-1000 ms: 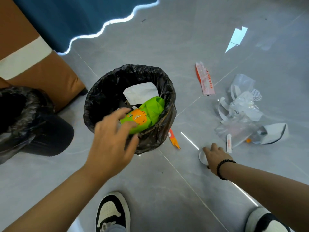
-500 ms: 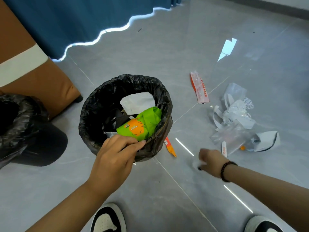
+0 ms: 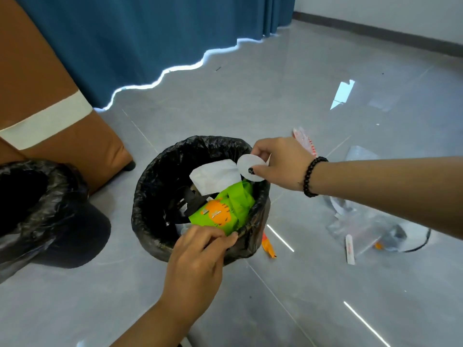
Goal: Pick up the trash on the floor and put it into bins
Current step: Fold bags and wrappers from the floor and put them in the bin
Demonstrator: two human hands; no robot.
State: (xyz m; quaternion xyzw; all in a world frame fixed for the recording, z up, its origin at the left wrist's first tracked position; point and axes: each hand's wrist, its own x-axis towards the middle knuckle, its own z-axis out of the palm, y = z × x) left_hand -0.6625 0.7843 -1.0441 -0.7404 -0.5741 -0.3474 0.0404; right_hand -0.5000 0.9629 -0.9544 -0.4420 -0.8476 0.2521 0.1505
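Note:
A round bin lined with a black bag (image 3: pixel 150 186) stands on the grey floor at the centre. Inside lie a green and orange wrapper (image 3: pixel 225 209) and a white tissue (image 3: pixel 213 175). My right hand (image 3: pixel 278 164) hovers over the bin's far right rim, pinching a small white round disc (image 3: pixel 246 166) between thumb and fingers. My left hand (image 3: pixel 198 259) grips the bin's near rim. Loose trash on the floor to the right: a clear plastic bag pile (image 3: pixel 360 226), a red-and-white wrapper (image 3: pixel 304 139), an orange wrapper (image 3: pixel 268 246), a small white sachet (image 3: pixel 349 249).
A second black-lined bin (image 3: pixel 37 209) stands at the left edge. A brown sofa with a white stripe (image 3: pixel 50 121) sits behind it, and a blue curtain (image 3: pixel 150 41) hangs at the back. A wall skirting (image 3: pixel 375 33) runs along the far right.
My right hand lifted the white disc off the floor and carried it left over the bin. My left hand went from the green wrapper to the bin's near rim. The view tilted up.

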